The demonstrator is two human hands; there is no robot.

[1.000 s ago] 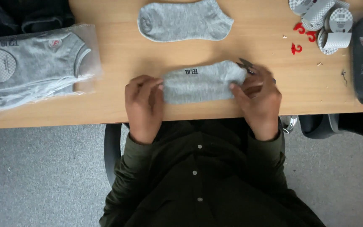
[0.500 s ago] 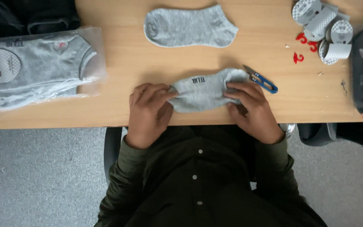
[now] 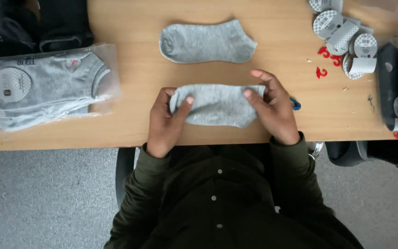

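Grey ankle sock (image 3: 217, 105) lying flat, lengthwise left-right, near the table's front edge. Plain knit side up, slightly rumpled. Toe end pinched at the left grip, thumb on top; cuff end under the right grip's fingers. Its lower right corner sticks out below the right thumb.

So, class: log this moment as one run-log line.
left hand: grips grey sock toe end | right hand: grips other end | second sock: flat on table
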